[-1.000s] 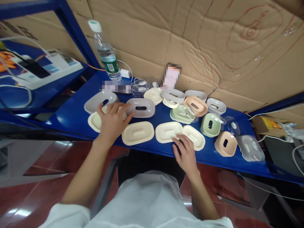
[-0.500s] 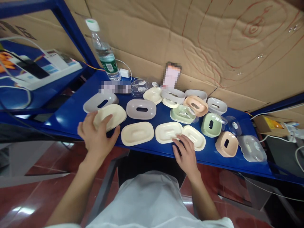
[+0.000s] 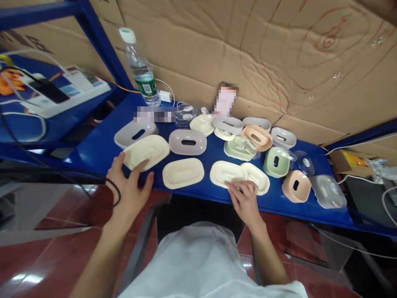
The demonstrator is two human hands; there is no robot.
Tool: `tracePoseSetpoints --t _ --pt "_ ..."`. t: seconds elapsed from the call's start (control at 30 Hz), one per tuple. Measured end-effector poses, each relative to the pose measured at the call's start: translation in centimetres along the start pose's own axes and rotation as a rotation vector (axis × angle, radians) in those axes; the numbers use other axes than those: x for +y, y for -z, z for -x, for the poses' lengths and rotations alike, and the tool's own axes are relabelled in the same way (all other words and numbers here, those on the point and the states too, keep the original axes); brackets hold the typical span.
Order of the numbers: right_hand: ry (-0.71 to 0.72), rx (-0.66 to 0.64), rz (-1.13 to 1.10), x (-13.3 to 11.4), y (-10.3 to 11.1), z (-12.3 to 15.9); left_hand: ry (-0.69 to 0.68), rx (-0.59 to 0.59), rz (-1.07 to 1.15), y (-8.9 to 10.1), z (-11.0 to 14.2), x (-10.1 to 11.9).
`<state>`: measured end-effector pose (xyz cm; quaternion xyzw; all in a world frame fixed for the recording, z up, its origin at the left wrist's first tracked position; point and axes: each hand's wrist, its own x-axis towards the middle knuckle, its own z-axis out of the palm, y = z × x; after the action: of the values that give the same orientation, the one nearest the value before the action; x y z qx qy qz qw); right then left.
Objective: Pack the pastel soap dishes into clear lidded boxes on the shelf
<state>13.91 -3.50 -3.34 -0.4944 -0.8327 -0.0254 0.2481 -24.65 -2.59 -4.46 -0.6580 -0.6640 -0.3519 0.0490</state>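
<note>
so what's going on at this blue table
A person's left hand, fingers spread, is at the near edge of a cream oval piece that overlaps a grey dish. The right hand touches the near edge of another cream piece. A third cream piece lies between them. A green container and a peach container stand further right.

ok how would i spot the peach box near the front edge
Find the blue table and look toward its right end. Between the green box and the clear plastic piece sits the peach box. It looks deeper than the other peach piece, a wider oval farther back.
</note>
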Motion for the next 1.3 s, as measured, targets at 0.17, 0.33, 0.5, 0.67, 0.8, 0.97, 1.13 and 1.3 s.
tracePoseSetpoints --t 0.17,0.33,0.5,0.67,0.8,0.97,1.13,1.3 --pt "-0.001 -0.039 -0.015 -0.6 -0.1 -0.4 -0.205 -0.081 0.076 0.2 -1.5 3.3" --pt "0.006 -0.069 -0.030 -1.2 0.3 -0.8 -0.414 -0.322 0.072 -0.8 -2.3 4.8" --pt "0.163 -0.070 -0.005 -1.4 1.6 -4.9 -0.386 -0.311 0.072 -1.1 -0.4 4.5" --pt "0.462 -0.155 0.110 -2.4 -1.5 -14.3 -0.329 -0.317 0.108 -1.0 0.7 5.4" --pt "0.565 -0.274 0.182 -2.5 -3.8 -19.2 -0.313 -0.311 0.147 -1.3 1.1 6.1" --pt "0.439 -0.148 0.058 0.3 0.3 -15.9 -0.368 -0.305 0.206 -1.1 1.4 6.5" --pt "0.233 -0.059 0.033 2.7 4.7 -7.9 -0.463 -0.319 0.257 -2.1 -0.1 8.0" --pt "0.172 -0.075 -0.013 2.8 4.3 -4.3 -0.506 -0.320 0.202 -4.4 -1.9 10.4"
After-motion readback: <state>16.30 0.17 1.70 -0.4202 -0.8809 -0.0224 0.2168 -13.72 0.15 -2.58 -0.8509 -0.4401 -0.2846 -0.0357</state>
